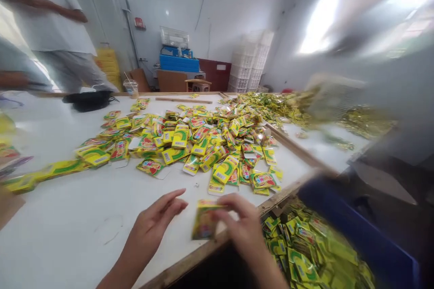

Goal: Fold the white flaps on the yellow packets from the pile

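Note:
My right hand [239, 228] is shut on a yellow-green foil sachet [204, 221], pinching its right side above the table's near edge. My left hand [156, 219] lies just left of that sachet, its fingers apart and extended, holding nothing and apparently not touching it. Beyond both hands, a wide heap of similar yellow sachets [196, 144] is spread over the white table [84, 226]. A few lie singly near my fingertips. The wooden rim of the table [203, 250] runs beneath my wrists.
A blue bin [352, 230] full of sachets sits at lower right, by the table corner. A blurred mesh object [332, 95] and gold foil scraps [267, 104] lie at the right. A co-worker [50, 22] stands at far left. Stacked white crates [249, 63] and a blue crate [174, 63] stand against the wall.

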Demonstrator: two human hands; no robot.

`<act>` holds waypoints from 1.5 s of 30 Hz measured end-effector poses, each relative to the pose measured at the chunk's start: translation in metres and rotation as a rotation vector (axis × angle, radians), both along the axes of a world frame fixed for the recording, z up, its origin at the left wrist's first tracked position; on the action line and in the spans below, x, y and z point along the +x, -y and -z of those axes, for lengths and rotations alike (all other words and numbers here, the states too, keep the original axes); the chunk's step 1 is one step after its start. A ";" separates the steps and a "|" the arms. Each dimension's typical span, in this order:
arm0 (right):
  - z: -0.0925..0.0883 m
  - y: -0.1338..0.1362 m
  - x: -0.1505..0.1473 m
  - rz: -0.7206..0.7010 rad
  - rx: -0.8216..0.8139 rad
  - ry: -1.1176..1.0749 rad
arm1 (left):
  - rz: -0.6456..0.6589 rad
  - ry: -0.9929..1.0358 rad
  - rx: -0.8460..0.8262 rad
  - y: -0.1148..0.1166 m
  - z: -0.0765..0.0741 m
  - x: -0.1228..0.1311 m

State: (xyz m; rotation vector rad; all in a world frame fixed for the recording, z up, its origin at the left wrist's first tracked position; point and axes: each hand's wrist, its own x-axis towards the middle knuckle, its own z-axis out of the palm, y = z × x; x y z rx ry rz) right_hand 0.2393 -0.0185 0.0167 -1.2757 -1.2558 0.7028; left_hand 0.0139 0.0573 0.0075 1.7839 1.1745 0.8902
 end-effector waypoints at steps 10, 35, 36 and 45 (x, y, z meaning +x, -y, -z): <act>0.048 0.087 0.184 0.513 -0.194 0.118 | 0.056 -0.174 0.125 -0.084 -0.001 0.181; 0.046 -0.033 -0.055 -0.601 -0.441 -0.804 | 0.074 0.737 -0.644 0.049 0.007 -0.022; 0.047 -0.032 -0.054 -0.623 -0.440 -0.799 | 0.122 0.768 -0.713 0.048 0.003 -0.025; 0.042 -0.028 -0.051 -0.689 -0.402 -0.744 | 0.084 0.613 -0.706 0.042 -0.013 -0.026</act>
